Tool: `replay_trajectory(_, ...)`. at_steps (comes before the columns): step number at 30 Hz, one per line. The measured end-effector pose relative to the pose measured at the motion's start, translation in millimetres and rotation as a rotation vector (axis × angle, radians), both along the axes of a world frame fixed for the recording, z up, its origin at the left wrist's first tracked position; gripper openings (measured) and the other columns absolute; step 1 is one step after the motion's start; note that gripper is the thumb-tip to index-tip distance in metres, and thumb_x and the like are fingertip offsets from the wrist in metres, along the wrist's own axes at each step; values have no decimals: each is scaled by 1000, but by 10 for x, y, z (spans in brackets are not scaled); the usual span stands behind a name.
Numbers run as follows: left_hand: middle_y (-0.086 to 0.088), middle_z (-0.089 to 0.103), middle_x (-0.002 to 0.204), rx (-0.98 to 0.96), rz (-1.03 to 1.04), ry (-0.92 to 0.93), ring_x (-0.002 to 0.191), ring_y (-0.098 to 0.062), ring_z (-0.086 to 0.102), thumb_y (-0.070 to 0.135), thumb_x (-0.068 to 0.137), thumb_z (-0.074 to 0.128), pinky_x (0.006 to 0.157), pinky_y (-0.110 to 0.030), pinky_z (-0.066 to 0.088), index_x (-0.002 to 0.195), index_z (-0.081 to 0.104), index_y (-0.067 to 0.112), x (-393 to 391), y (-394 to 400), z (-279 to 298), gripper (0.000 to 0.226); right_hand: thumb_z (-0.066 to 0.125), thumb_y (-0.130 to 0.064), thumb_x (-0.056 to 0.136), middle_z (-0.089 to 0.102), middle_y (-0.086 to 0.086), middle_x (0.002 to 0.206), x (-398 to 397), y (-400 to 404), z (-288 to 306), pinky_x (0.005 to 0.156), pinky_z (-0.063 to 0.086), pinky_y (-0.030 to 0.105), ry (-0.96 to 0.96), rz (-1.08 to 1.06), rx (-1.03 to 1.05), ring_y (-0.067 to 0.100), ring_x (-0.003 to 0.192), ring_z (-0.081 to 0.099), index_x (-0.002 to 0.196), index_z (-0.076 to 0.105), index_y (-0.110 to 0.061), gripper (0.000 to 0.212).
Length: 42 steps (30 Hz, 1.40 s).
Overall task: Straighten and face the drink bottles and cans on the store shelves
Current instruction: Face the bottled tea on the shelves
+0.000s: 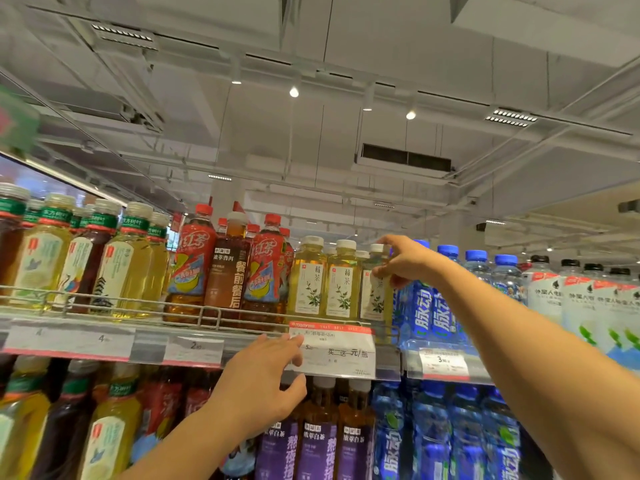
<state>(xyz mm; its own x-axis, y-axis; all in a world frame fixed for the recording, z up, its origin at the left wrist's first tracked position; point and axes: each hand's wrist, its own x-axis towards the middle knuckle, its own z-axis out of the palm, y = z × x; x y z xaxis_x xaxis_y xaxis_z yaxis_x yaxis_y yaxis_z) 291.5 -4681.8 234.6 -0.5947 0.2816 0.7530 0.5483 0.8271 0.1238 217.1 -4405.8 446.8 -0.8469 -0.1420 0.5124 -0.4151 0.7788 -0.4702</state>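
Nearest the camera, the left hand reaches up with its fingers relaxed and spread, grasping nothing; its fingertips lie against the front edge of the upper shelf, just at the left end of the white and red price tag clipped there. Below that edge, on the lower shelf, stand brown bottles with purple labels, with blue-labelled bottles to their right and yellow and dark tea bottles toward the left.

Further in, the right hand stretches to the upper shelf and grasps a pale yellow tea bottle by its neck and shoulder, index finger at the white cap and thumb lower on the label. This bottle stands upright at the front edge, rightmost of three alike; its two neighbours stand just beside it to the left, their labels facing out. A low wire rail runs along the shelf front.

Left of them stand red-labelled tea bottles with a brown-labelled bottle between, then green-collared tea bottles toward the left end. To the right of the grasped bottle are blue-capped bottles, then black-capped white-labelled bottles
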Motion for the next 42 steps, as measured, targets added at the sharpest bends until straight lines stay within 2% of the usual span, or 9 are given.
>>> replay_trajectory(8,24,38,155,5,-7,-39,146,2,28,53,91,50,120,-16,4,107,55,38,32,14,18,22,70,-6,95,71,14,110,-8,62,46,66,62,33,-147,109,-42,22,78,75,141,48,-25,54)
replay_trajectory(13,26,41,152,-7,2,-68,144,1,32,58,86,43,124,-26,20,107,55,39,61,17,41,30,60,-1,99,65,16,111,42,-13,-60,65,64,36,-128,90,-88,25,75,76,147,40,-26,57)
replay_trajectory(16,33,48,139,-24,20,-91,124,1,49,57,86,43,102,-27,45,105,57,40,109,19,121,29,57,-3,100,59,16,119,32,-23,-151,59,62,32,-69,86,-79,24,71,75,150,35,-26,59)
replay_trajectory(20,21,65,94,-35,56,-12,88,-3,59,49,91,49,79,-32,52,100,62,41,193,120,458,18,54,-3,101,59,18,120,44,24,-202,59,62,36,-70,112,-102,26,67,74,148,34,-30,58)
replay_trajectory(23,20,67,97,-8,72,89,90,-4,61,33,97,57,81,-31,54,101,67,37,167,275,929,12,55,-3,101,57,14,122,41,29,-190,57,61,34,-80,125,-96,24,64,75,149,33,-32,60)
replay_trajectory(27,7,68,116,-49,92,138,87,-12,63,26,98,57,86,-42,57,121,63,31,-85,488,1604,24,58,-6,101,64,17,110,7,47,-159,53,59,30,-118,127,-87,24,65,76,148,33,-32,59)
replay_trajectory(33,-5,54,146,-196,151,18,130,-26,53,35,102,56,105,-46,48,151,39,27,-569,688,2168,53,56,-10,104,68,17,102,-27,87,-143,52,59,29,-133,161,-83,23,66,76,142,35,-32,48)
replay_trajectory(37,-11,60,134,-301,206,-131,115,-26,57,42,105,45,96,-41,49,144,47,20,-736,751,2216,44,56,-13,104,68,18,103,-75,116,-152,50,58,28,-135,173,-85,22,66,76,146,31,-34,53)
replay_trajectory(42,-6,64,126,-243,177,-111,109,-23,60,43,104,48,94,-42,53,139,54,19,-772,762,2218,43,57,-12,104,69,18,107,-105,140,-129,52,59,29,-134,198,-86,24,69,77,146,32,-33,53)
